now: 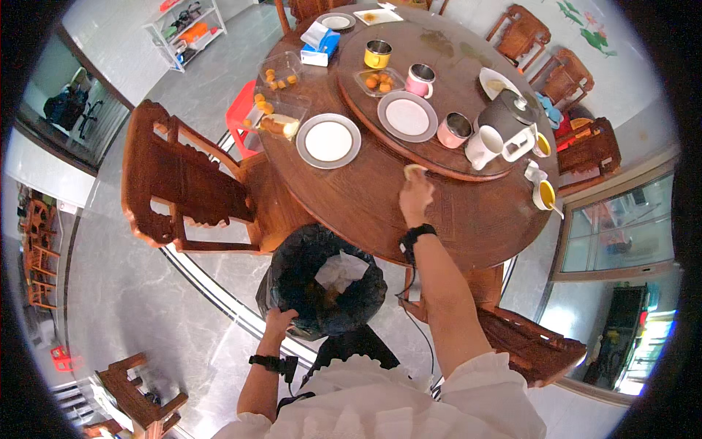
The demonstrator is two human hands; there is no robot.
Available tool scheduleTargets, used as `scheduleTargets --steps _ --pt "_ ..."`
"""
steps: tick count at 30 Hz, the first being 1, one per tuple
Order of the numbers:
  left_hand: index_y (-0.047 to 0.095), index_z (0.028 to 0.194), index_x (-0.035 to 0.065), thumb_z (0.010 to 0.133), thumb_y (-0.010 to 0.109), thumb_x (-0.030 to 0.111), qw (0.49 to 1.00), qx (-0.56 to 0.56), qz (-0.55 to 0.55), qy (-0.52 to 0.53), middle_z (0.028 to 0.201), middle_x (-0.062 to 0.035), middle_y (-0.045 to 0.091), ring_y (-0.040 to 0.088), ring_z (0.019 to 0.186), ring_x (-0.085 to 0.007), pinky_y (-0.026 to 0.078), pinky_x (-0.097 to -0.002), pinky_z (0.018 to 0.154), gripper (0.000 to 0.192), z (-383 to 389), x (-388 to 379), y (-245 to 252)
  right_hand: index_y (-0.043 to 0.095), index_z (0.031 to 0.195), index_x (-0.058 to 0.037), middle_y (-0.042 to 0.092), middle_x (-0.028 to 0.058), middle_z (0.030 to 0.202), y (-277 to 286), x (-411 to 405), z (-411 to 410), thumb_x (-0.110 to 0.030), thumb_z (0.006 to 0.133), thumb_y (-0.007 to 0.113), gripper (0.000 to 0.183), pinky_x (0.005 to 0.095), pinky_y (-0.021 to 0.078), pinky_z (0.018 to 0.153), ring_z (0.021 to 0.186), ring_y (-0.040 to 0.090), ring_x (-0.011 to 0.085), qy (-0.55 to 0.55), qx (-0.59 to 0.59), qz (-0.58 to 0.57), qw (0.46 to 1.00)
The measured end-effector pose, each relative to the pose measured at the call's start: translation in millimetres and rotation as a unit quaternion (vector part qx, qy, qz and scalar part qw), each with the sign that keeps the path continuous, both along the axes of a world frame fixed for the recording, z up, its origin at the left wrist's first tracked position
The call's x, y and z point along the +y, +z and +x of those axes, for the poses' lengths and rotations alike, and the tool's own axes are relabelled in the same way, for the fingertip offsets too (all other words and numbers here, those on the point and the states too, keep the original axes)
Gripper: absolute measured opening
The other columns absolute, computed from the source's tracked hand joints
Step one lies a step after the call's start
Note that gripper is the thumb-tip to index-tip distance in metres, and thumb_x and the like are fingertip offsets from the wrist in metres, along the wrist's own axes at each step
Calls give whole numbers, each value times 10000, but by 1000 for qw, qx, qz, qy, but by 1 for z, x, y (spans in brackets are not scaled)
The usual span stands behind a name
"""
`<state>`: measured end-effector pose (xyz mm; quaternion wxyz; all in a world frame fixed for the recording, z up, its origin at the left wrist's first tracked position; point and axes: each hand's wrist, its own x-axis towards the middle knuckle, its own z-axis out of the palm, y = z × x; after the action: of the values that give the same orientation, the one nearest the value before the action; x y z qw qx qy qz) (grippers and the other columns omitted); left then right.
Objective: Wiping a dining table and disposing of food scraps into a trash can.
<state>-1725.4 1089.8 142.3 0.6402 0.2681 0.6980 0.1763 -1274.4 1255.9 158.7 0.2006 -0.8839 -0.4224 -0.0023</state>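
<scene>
My left hand (281, 322) grips the rim of a trash bin lined with a black plastic bag (329, 280); crumpled white tissue (341, 271) lies inside. My right hand (417, 195) reaches over the round wooden table (466, 219) near the edge of its turntable (384, 147), with a small pale item (415, 169) at the fingertips, too blurred to name. A gray-rimmed plate (328, 141) sits on the table to the left, and another plate (407, 116) stands on the turntable beyond my right hand. Each wrist wears a black strap.
Pink mugs (453, 130), a yellow mug (378, 54), a white cup (483, 147) and a dark kettle (502, 112) stand on the turntable. Clear food containers (279, 71) and a tissue pack (320, 46) lie at left. A bowl (544, 195) sits near the right edge. Wooden chairs (186, 181) flank the table.
</scene>
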Motion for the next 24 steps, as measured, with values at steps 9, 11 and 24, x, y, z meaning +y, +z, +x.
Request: scheduleTargets --steps 9,11,24 --pt "597 904 -26 644 687 112 998 40 -48 7 812 -91 594 572 692 -206 491 -332 549 307 -1 30 -3 640 887 -141 646 -29 976 40 -23 -133 -33 742 594 186 368 399 778 874 527 239 481 205 111 845" --pt "595 878 -32 644 689 110 999 19 -37 1 794 -95 588 571 690 -213 495 -333 556 290 5 40 4 629 896 -131 652 13 938 38 -22 -133 -34 756 594 174 375 428 748 852 559 260 483 290 119 817" --pt "630 871 1 618 685 143 999 33 -4 33 749 -63 595 571 632 -176 487 -315 517 295 -14 41 18 610 933 46 628 246 918 48 127 -74 -496 834 491 563 452 466 799 887 603 388 101 274 -163 942"
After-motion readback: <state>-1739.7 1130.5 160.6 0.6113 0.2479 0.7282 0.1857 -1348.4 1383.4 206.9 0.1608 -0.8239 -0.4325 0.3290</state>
